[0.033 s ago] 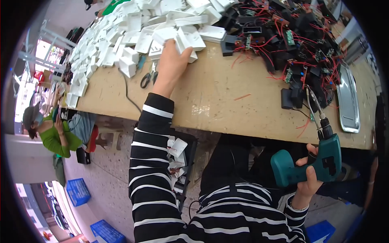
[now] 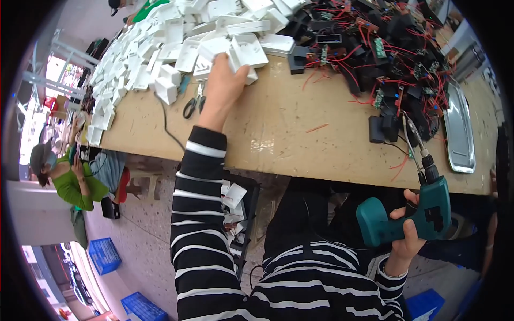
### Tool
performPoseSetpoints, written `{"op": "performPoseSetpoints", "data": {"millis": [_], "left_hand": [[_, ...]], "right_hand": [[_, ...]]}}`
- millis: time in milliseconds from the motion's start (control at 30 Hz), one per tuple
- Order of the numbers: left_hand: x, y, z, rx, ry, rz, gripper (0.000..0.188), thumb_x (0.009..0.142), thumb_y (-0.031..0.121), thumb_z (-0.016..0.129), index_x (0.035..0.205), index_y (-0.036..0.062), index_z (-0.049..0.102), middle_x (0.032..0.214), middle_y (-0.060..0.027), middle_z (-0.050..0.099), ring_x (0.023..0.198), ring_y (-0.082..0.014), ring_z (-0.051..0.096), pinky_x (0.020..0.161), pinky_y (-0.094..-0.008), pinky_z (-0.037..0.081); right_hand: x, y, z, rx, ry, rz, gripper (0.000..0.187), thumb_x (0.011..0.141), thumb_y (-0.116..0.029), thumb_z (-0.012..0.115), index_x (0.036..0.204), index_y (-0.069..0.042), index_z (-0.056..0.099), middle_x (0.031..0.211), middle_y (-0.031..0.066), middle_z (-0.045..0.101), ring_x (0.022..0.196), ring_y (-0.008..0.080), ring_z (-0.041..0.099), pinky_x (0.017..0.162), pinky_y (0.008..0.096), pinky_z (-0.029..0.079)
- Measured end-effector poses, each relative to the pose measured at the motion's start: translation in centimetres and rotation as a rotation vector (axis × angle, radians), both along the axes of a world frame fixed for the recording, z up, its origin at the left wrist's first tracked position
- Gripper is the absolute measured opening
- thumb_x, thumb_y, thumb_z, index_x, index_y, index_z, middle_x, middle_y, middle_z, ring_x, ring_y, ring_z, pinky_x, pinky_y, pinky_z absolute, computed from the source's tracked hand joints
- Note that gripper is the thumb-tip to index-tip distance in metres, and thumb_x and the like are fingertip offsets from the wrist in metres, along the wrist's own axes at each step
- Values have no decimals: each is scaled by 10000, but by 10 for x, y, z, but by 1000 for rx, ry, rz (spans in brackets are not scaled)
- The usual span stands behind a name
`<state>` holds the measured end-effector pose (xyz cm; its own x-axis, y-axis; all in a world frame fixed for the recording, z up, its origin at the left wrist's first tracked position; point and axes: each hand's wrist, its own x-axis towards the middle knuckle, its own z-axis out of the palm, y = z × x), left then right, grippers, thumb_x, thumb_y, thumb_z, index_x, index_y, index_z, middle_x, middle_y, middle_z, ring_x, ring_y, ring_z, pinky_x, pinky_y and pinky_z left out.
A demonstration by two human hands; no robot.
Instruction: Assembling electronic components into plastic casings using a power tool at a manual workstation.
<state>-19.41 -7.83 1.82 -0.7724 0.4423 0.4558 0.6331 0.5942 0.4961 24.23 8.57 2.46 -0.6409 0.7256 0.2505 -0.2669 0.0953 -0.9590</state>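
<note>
The right hand (image 2: 409,241) wraps the green drill (image 2: 435,206); the left hand (image 2: 225,83) touches a white box (image 2: 211,48) at the pile's (image 2: 174,32) near edge, grip unclear. Probably light, stiff plastic, best held by its side walls.

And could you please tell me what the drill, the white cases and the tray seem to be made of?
The drill has a teal, fairly matte body, probably moulded plastic, judging by its smooth, rounded shape. The white cases look like smooth, thin-walled plastic. The tray is silvery and shiny, likely metal given its bright reflections, though coated plastic could look similar.
</note>
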Motion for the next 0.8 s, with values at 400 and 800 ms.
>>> {"op": "performPoseSetpoints", "data": {"millis": [400,800], "left_hand": [[110,-22,25,501,-888,-173,489,862,13,518,1314,-7,330,1042,-127,573,887,-170,615,707,-282,534],[109,12,46,-509,324,-531,614,683,-96,465,1260,109,508,1411,-169,309,1279,-375,326,1010,-438,320]], "right_hand": [[-1,6,-2,-72,-15,-8,608,786,-112,617,1308,65,360,1176,258,531,775,195,630,699,277,510],[15,3,2,-155,18,-55,650,766,-91,652,1317,64,345,1162,264,544,770,211,642,686,295,527]]}}
